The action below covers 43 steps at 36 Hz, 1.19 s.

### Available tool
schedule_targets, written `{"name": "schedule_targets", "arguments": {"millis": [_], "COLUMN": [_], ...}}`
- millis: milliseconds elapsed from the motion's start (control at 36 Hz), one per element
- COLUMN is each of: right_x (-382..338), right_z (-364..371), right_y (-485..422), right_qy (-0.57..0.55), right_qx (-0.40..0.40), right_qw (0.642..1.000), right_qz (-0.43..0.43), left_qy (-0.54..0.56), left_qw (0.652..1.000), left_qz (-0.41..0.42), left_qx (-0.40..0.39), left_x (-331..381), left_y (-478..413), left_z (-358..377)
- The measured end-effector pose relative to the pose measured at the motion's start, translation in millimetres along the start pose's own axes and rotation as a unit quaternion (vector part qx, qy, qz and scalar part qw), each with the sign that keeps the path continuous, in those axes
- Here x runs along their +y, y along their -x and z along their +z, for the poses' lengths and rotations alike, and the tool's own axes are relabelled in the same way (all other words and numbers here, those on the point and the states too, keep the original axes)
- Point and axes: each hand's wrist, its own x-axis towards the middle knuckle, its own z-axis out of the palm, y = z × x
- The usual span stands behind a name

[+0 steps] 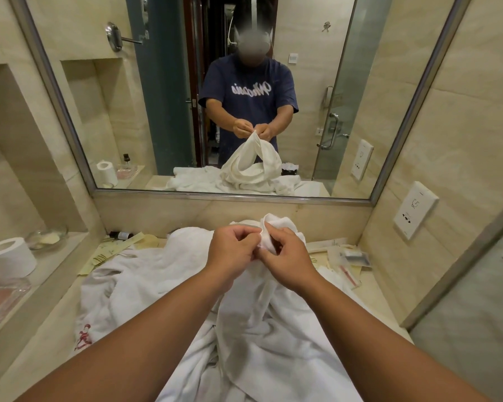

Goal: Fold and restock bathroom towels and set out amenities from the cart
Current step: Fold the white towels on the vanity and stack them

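A white towel (253, 320) hangs bunched from both my hands above the vanity counter (55, 329). My left hand (230, 250) pinches its top edge with curled fingers. My right hand (288, 253) pinches the same bunched edge right beside it, the two hands almost touching. More white towels (145, 274) lie crumpled over the counter under it, one with red embroidery (83, 338) at the left. Packaged amenities (346, 259) lie on the counter to the right, paper sachets (111, 250) and a small dark bottle (121, 235) to the left.
A large mirror (186, 82) fills the wall ahead and reflects me. A wall niche at the left holds a toilet roll (9, 256), a glass dish (45, 237) and a glass tray (0, 297). A wall socket (415, 210) and a glass door (471, 329) stand at the right.
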Motion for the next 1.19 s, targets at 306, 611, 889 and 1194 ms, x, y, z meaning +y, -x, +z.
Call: {"name": "schedule_targets", "arguments": {"millis": [306,611,889,1194], "right_x": [-1,0,-8,-21], "right_z": [1,5,6,-6], "right_y": [1,-2,10,24], "right_qy": [0.012,0.038,-0.151,-0.317], "right_qx": [0.082,-0.001,0.062,0.135], "right_qw": [0.996,0.999,0.983,0.916], "right_qz": [-0.03,-0.024,0.089,0.204], "left_qy": [-0.035,0.041,-0.125,-0.51], "left_qw": [0.999,0.996,0.99,0.793], "left_qz": [-0.004,-0.078,-0.031,0.001], "left_qx": [0.009,-0.002,-0.048,-0.334], "left_x": [4,16,2,1], "left_y": [-3,-8,-32,-15], "left_z": [5,2,-31,-34]}}
